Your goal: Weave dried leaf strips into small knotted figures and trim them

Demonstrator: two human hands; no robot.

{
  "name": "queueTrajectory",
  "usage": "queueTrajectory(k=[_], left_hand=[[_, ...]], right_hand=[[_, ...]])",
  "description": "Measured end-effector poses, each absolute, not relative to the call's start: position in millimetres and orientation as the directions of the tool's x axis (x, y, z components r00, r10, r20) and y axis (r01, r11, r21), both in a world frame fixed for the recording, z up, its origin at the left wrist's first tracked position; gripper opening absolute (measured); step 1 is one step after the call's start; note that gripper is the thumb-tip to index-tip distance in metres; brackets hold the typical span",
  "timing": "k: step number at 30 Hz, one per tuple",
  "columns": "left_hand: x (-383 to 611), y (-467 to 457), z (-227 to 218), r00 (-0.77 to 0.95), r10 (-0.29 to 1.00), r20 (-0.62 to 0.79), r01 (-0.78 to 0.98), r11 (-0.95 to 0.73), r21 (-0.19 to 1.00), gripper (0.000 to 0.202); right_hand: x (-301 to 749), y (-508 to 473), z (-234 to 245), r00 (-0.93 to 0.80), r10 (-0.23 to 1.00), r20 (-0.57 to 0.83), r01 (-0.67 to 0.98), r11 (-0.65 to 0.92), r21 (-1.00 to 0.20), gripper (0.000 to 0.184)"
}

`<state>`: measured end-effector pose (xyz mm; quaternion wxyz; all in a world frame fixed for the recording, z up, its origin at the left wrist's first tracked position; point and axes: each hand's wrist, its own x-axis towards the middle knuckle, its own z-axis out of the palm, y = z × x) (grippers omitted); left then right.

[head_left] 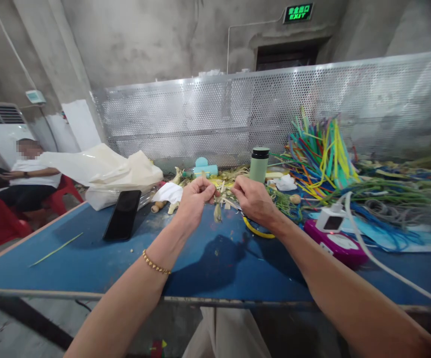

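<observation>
My left hand (195, 196) is raised above the blue table, thumb and forefinger pressed together in a pinch. Facing it, my right hand (253, 196) has its fingers curled in, a short gap away. What either holds is too small to make out. Between and just below them is a dry, pale green-brown leafy piece (217, 213); whether a hand touches it cannot be told. Thin pale strips (223, 191) lie behind the gap. A green bottle with a black lid (259, 166) stands beyond my right hand, and a yellow curved strip (256, 229) lies under that forearm.
On the blue table (99, 268), a black phone (123, 215) lies left, before a cream plastic bag (122, 171). Right are a magenta power block (335, 243), a white charger (330, 219) with cable, and colourful strips (320, 154). A perforated metal panel (185, 124) stands behind. A person (32, 174) sits far left.
</observation>
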<state>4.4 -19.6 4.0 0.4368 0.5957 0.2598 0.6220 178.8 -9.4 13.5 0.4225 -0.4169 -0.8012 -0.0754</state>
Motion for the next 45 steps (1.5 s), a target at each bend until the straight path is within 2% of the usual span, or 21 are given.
queueTrajectory(k=[4, 8, 10, 11, 13, 16, 18, 21, 25, 28, 31, 33, 35, 40, 45], left_hand=[[2.6, -19.2, 4.3, 0.105, 0.860, 0.499, -0.229, -0.468, 0.854, 0.017], [0.3, -18.0, 5.9, 0.133, 0.887, 0.443, -0.265, -0.399, 0.878, 0.014], [-0.6, -17.3, 6.3, 0.128, 0.901, 0.415, -0.290, -0.367, 0.884, 0.013], [-1.0, -17.0, 6.3, 0.130, 0.905, 0.406, -0.301, -0.354, 0.885, 0.013], [-1.6, -16.6, 5.9, 0.151, 0.904, 0.401, -0.323, -0.338, 0.884, 0.013], [-1.2, -17.2, 5.0, 0.203, 0.888, 0.412, -0.325, -0.336, 0.884, 0.016], [0.0, -18.7, 4.9, 0.220, 0.875, 0.431, -0.264, -0.372, 0.890, 0.018], [2.4, -20.6, 5.4, 0.200, 0.855, 0.479, -0.141, -0.459, 0.877, 0.018], [3.7, -17.0, 3.1, 0.150, 0.830, 0.537, -0.027, -0.539, 0.842, 0.015], [3.7, -11.9, -0.9, 0.126, 0.805, 0.580, 0.103, -0.592, 0.800, 0.012], [4.8, -10.5, -3.8, 0.117, 0.788, 0.604, 0.200, -0.615, 0.763, 0.006], [6.1, -11.9, -4.4, 0.111, 0.791, 0.602, 0.201, -0.611, 0.766, 0.002], [7.1, -13.5, -4.4, 0.116, 0.794, 0.597, 0.178, -0.607, 0.774, 0.006], [5.5, -12.2, -5.1, 0.176, 0.779, 0.601, 0.203, -0.626, 0.753, 0.003], [4.9, -15.6, -1.2, 0.222, 0.786, 0.578, 0.306, -0.619, 0.724, 0.010]], right_hand=[[179.4, -9.9, 14.5, -0.288, 0.635, 0.717, 0.691, 0.656, -0.304, 0.018], [178.7, -9.6, 14.7, -0.259, 0.802, 0.538, 0.504, 0.587, -0.633, 0.016], [177.6, -9.0, 14.2, -0.273, 0.842, 0.465, 0.399, 0.539, -0.741, 0.018], [177.0, -8.5, 13.7, -0.281, 0.843, 0.459, 0.379, 0.537, -0.754, 0.019], [176.1, -7.3, 12.6, -0.292, 0.815, 0.500, 0.412, 0.579, -0.704, 0.019], [175.4, -6.5, 11.1, -0.308, 0.734, 0.606, 0.551, 0.657, -0.515, 0.018], [175.0, -7.3, 10.8, -0.320, 0.695, 0.644, 0.608, 0.672, -0.422, 0.017], [174.6, -9.4, 11.1, -0.323, 0.688, 0.650, 0.633, 0.667, -0.392, 0.015], [176.6, -9.9, 12.5, -0.333, 0.724, 0.604, 0.594, 0.659, -0.462, 0.018], [179.7, -10.3, 14.2, -0.353, 0.767, 0.536, 0.511, 0.638, -0.576, 0.021], [181.7, -13.4, 16.0, -0.402, 0.827, 0.394, 0.394, 0.544, -0.740, 0.029], [181.7, -15.8, 16.1, -0.450, 0.844, 0.292, 0.309, 0.454, -0.836, 0.033], [181.0, -16.8, 15.1, -0.492, 0.839, 0.234, 0.219, 0.379, -0.899, 0.036], [180.1, -13.2, 11.4, -0.521, 0.834, 0.181, 0.036, 0.233, -0.972, 0.036], [181.1, -8.8, 9.9, -0.508, 0.852, 0.128, -0.065, 0.110, -0.992, 0.035]])
